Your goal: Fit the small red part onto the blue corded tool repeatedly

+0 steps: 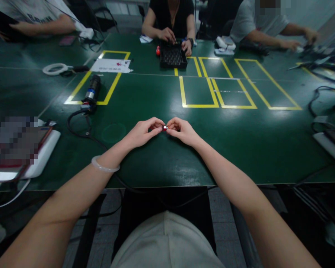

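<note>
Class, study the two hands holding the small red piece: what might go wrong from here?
The red piece sits only between the fingertips of the left hand and right hand, so it might slip. The cable passes under the left forearm, which might snag it.

Nothing legible (print on paper point(111, 66) and shirt point(30, 11) too blurred).

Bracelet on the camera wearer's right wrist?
No, the pale bracelet is around the left wrist, and the right wrist is bare.
</note>
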The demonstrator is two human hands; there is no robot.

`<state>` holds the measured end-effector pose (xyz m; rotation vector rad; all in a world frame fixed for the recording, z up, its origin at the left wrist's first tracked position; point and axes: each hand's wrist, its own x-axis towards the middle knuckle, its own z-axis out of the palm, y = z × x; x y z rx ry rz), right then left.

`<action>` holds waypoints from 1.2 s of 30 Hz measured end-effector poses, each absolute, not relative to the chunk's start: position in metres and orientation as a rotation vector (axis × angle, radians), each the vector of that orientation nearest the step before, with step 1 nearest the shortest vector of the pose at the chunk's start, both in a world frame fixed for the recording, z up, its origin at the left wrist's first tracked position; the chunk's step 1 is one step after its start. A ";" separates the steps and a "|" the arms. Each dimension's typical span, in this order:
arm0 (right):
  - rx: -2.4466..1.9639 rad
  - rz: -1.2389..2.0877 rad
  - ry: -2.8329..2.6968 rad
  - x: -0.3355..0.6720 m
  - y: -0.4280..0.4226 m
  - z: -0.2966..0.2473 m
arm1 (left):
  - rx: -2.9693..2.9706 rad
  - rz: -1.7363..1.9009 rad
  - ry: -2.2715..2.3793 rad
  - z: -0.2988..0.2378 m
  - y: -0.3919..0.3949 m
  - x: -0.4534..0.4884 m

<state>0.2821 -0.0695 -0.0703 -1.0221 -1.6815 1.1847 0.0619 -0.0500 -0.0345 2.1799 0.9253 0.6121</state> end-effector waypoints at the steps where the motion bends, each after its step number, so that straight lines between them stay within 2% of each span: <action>1: -1.025 1.181 -1.682 0.282 -0.070 -0.070 | 2.181 0.614 0.934 -0.034 -0.050 0.062; 9: -1.037 1.177 -1.695 0.282 -0.070 -0.071 | 2.182 0.777 1.061 -0.029 -0.036 0.046; 17: -1.024 1.163 -1.733 0.283 -0.070 -0.069 | 2.290 1.172 1.629 -0.049 0.049 -0.028; 23: -1.022 1.170 -1.734 0.283 -0.069 -0.072 | 2.162 1.016 1.854 -0.084 0.092 -0.070; 28: -1.018 1.161 -1.736 0.283 -0.069 -0.072 | 2.161 0.926 1.939 -0.070 0.080 -0.065; 31: -1.024 1.158 -1.742 0.283 -0.069 -0.070 | 2.186 1.019 1.993 -0.057 0.072 -0.068; 36: -1.017 1.154 -1.755 0.283 -0.069 -0.071 | 1.852 1.033 2.242 -0.061 0.077 -0.103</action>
